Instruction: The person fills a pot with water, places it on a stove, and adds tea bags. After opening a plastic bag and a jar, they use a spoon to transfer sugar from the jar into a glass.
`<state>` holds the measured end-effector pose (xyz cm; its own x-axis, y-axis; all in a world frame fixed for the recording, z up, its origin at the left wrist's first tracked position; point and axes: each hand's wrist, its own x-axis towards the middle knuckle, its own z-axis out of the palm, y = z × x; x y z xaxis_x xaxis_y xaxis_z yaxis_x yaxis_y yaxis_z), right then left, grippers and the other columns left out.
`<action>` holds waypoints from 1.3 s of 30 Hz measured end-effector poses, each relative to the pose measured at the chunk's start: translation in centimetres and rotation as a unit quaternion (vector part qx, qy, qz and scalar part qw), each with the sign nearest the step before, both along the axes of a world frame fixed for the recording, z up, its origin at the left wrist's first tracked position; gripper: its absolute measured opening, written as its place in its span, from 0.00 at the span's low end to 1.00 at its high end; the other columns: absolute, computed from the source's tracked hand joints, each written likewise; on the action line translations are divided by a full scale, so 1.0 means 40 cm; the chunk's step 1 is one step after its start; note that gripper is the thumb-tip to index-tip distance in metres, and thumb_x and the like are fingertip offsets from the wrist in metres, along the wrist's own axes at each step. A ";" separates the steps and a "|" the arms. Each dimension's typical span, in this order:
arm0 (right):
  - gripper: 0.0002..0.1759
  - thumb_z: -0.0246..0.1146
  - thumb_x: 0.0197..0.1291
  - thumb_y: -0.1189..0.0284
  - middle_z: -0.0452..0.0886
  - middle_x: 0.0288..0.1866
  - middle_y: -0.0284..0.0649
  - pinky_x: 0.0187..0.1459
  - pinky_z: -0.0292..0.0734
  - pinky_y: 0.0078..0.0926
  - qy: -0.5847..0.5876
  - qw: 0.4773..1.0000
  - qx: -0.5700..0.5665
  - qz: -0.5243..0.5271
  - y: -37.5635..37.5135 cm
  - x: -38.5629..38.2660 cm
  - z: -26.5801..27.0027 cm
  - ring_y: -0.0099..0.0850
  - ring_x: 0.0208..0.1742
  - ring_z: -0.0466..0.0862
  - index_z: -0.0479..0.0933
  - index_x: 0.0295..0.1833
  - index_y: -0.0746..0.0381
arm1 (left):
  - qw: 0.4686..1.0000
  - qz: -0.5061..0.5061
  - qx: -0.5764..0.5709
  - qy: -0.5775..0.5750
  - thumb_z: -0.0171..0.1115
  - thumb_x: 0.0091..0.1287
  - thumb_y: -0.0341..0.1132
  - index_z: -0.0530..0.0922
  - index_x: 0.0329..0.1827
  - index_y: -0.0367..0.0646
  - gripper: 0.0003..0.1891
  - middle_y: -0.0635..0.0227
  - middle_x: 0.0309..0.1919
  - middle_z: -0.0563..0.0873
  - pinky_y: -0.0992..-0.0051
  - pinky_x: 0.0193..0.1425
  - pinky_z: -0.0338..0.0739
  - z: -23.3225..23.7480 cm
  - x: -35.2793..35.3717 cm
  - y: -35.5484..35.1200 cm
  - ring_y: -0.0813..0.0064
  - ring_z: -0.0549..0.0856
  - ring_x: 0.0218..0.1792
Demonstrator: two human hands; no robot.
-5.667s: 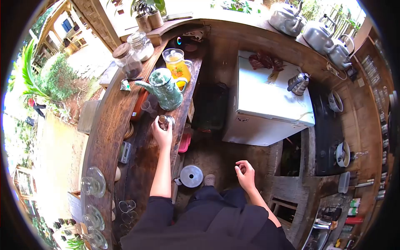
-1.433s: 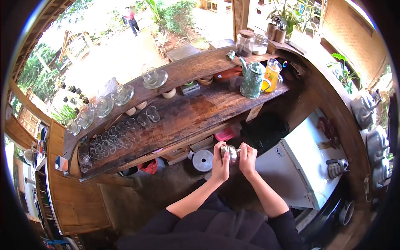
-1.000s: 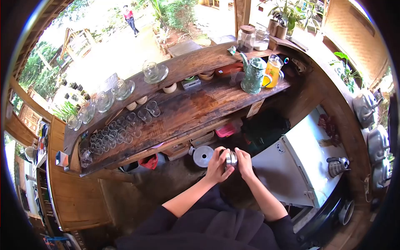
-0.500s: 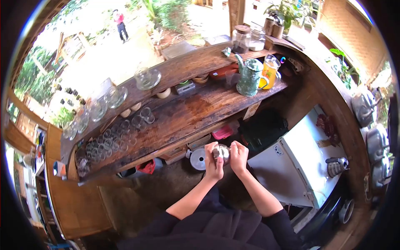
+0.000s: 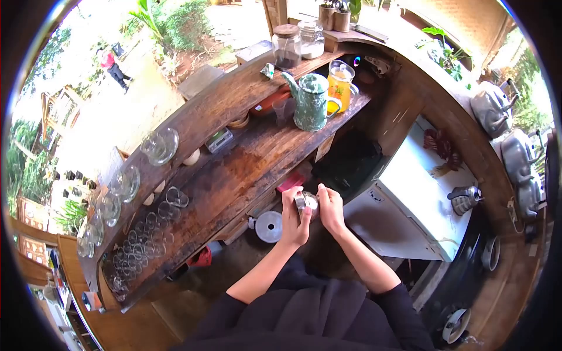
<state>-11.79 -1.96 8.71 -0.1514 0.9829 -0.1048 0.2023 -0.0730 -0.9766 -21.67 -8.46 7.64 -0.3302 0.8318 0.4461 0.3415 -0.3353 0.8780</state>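
Observation:
In front of my body, my left hand [image 5: 294,221] wraps round a small shiny metal container [image 5: 306,202], its thumb along the near side. My right hand [image 5: 330,208] grips the same container from the other side, fingers curled at its upper edge. Both palms hide much of it, and I cannot tell whether it has a separate lid. Below and to the left of it, a round white lid-like thing with a dark centre hole [image 5: 268,226] sits under the counter's edge.
A wooden counter [image 5: 225,184] bears several glasses [image 5: 140,245], a green speckled pot [image 5: 311,102], a jug of orange drink [image 5: 339,88] and a small scale [image 5: 219,140]. Jars [image 5: 287,47] stand on the ledge. To the right are a white fridge [image 5: 404,199] and a metal kettle [image 5: 465,200].
My view has swung to the right and tilted, so the counter and its things sit further left. Both hands stay on the container, now turned slightly between them.

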 end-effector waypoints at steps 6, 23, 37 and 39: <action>0.22 0.52 0.68 0.65 0.69 0.16 0.43 0.26 0.66 0.32 -0.060 0.996 0.064 -0.028 0.038 -0.017 0.022 0.24 0.21 0.67 0.71 0.25 0.70 | 0.998 0.013 -0.002 -0.059 0.44 0.72 0.47 0.62 0.62 0.33 0.26 0.49 0.53 0.69 0.62 0.62 0.64 -0.039 -0.003 0.057 0.56 0.72 0.53; 0.19 0.50 0.67 0.66 0.76 0.19 0.51 0.26 0.72 0.41 -0.112 0.959 0.063 -0.253 0.048 0.124 -0.101 0.49 0.22 0.80 0.74 0.25 0.65 | 0.970 -0.239 -0.031 -0.041 0.47 0.69 0.44 0.63 0.62 0.34 0.25 0.50 0.54 0.69 0.63 0.63 0.65 -0.127 0.081 0.190 0.57 0.72 0.55; 0.18 0.51 0.65 0.66 0.73 0.19 0.54 0.28 0.71 0.44 -0.143 0.982 0.121 -0.038 0.178 -0.171 -0.002 0.52 0.24 0.79 0.75 0.26 0.66 | 0.993 0.005 -0.022 -0.116 0.43 0.71 0.46 0.62 0.63 0.34 0.26 0.53 0.56 0.68 0.65 0.65 0.62 -0.076 -0.152 0.199 0.62 0.70 0.57; 0.18 0.51 0.65 0.65 0.75 0.20 0.54 0.29 0.71 0.43 -0.117 0.989 0.086 -0.012 0.176 -0.226 -0.035 0.52 0.25 0.80 0.76 0.28 0.66 | 0.993 0.035 -0.003 -0.111 0.45 0.72 0.45 0.63 0.63 0.34 0.25 0.52 0.55 0.69 0.65 0.65 0.62 -0.073 -0.204 0.184 0.61 0.70 0.56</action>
<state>-20.81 5.06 7.33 -0.1188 0.9923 0.0358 0.4250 0.0834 -0.9013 -29.83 -1.09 4.73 -0.4773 0.8053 0.3517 0.1623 -0.3126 0.9359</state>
